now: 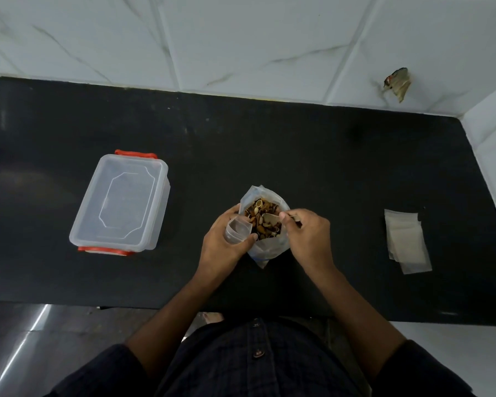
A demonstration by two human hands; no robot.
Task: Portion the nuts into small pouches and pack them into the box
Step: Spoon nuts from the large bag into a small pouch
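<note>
1. At the left of the dark bench (pixel 298 144) stands a clear box (pixel 121 202) with red clips, lid on. No pouch shows through the plastic, so packing looks not yet begun.
2. The left hand (pixel 226 239) curls its fingers round a small pouch (pixel 236 229), mouth up, held against the left side of the big bag. The pouch looks empty or nearly so; I cannot tell for sure.
3. The big bag (pixel 265 224) sits open in the middle of the bench, between both hands, with the nuts (pixel 262 219) and shell pieces heaped inside.
4. The right hand (pixel 307 233) pinches the handle of a spoon (pixel 269 217), whose bowl lies on the nuts inside the bag's mouth.
5. Well to the right lies a small stack of flat empty pouches (pixel 405 242), fanned a little.
6. Judging by this, the job is at its start: the first portion is being scooped, and the stack still needs filling, closing and packing into the box.
</note>
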